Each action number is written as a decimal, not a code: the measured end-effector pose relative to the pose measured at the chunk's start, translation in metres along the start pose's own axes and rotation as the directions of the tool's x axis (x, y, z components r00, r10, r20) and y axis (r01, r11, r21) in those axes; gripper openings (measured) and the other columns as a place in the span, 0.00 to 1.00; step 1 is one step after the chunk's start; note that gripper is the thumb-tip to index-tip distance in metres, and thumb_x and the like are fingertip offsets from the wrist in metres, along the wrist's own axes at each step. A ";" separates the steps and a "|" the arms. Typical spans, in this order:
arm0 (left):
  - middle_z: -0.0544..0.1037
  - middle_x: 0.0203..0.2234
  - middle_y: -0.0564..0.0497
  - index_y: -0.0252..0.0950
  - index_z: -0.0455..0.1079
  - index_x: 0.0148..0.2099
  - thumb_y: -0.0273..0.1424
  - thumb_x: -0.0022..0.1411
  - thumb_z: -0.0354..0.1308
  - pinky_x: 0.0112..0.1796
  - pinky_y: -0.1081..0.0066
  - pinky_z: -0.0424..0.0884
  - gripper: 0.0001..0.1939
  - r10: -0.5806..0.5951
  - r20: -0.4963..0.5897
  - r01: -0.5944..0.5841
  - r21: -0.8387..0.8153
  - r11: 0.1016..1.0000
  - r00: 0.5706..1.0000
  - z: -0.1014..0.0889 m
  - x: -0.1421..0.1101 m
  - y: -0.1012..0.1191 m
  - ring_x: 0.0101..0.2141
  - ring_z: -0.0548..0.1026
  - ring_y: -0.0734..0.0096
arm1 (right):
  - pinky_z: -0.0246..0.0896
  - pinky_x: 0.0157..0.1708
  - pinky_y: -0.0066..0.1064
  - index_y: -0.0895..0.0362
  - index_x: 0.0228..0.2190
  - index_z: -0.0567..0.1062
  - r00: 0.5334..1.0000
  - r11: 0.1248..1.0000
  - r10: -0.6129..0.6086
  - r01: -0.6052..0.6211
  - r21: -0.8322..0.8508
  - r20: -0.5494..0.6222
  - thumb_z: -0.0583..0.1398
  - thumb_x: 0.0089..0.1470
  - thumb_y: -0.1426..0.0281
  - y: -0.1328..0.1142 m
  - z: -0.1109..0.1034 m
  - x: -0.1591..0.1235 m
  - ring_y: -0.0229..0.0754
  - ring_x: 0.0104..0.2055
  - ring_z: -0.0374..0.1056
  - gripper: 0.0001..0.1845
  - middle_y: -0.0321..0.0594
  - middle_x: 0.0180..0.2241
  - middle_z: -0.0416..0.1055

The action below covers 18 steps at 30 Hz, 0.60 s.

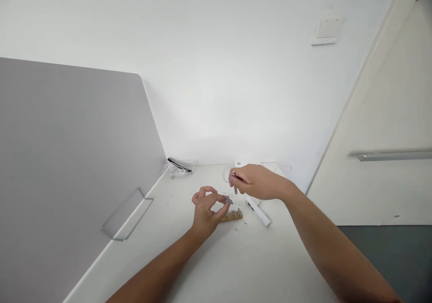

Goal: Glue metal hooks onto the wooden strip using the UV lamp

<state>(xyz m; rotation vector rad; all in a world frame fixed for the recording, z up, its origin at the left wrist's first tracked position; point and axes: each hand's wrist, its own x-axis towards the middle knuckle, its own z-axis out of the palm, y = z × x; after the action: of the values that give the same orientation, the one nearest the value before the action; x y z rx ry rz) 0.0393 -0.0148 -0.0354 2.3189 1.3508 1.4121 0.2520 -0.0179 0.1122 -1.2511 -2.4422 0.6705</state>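
Observation:
My left hand (205, 208) is closed in a pinch over the white tabletop. Thumb and forefinger grip a small grey metal piece (229, 200), too small for me to name its kind. A little above and to the right, my right hand (251, 180) is bent down with its fingers curled. A small shiny tip (233, 173) shows at those fingers, but the rest of what they hold is hidden. Below my left fingertips lies a short wooden strip (236, 216) with several small metal fittings along it, partly covered by that hand.
A long white box-like object (258, 211) lies right of the wooden strip. At the back are a clear tray (186, 165) with a black item and cables, and a white object (243, 163). A grey panel (74, 159) with a wire loop (137, 224) borders the left. Small scraps dot the tabletop (216, 267).

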 end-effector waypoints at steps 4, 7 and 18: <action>0.85 0.29 0.55 0.42 0.76 0.31 0.28 0.61 0.65 0.50 0.53 0.56 0.06 0.007 0.012 -0.007 0.009 1.000 1.000 -0.001 0.000 0.000 0.47 0.74 0.54 | 0.59 0.29 0.30 0.52 0.40 0.74 0.997 0.992 -0.078 0.076 0.098 0.014 0.48 0.72 0.59 -0.006 0.002 0.001 0.38 0.29 0.68 0.18 0.35 0.36 0.80; 0.84 0.28 0.55 0.42 0.76 0.31 0.28 0.61 0.65 0.48 0.54 0.55 0.06 0.004 0.019 -0.005 0.013 1.000 1.000 -0.001 0.001 0.000 0.47 0.74 0.54 | 0.60 0.28 0.29 0.51 0.42 0.75 0.988 0.978 -0.146 0.137 0.159 0.047 0.48 0.72 0.60 -0.008 0.004 0.001 0.37 0.28 0.68 0.18 0.35 0.36 0.80; 0.83 0.28 0.55 0.43 0.77 0.32 0.28 0.61 0.66 0.48 0.54 0.55 0.05 0.014 0.011 -0.014 0.021 1.000 1.000 -0.002 0.001 -0.002 0.46 0.75 0.54 | 0.59 0.26 0.29 0.55 0.33 0.74 0.960 0.994 -0.080 0.056 0.097 0.269 0.50 0.69 0.64 0.006 0.002 -0.003 0.39 0.28 0.71 0.17 0.37 0.30 0.80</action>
<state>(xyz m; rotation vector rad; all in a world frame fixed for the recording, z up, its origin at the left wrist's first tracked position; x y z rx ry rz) 0.0363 -0.0138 -0.0349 2.3501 1.3563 1.3943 0.2566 -0.0175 0.1070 -1.0981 -2.6256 0.9779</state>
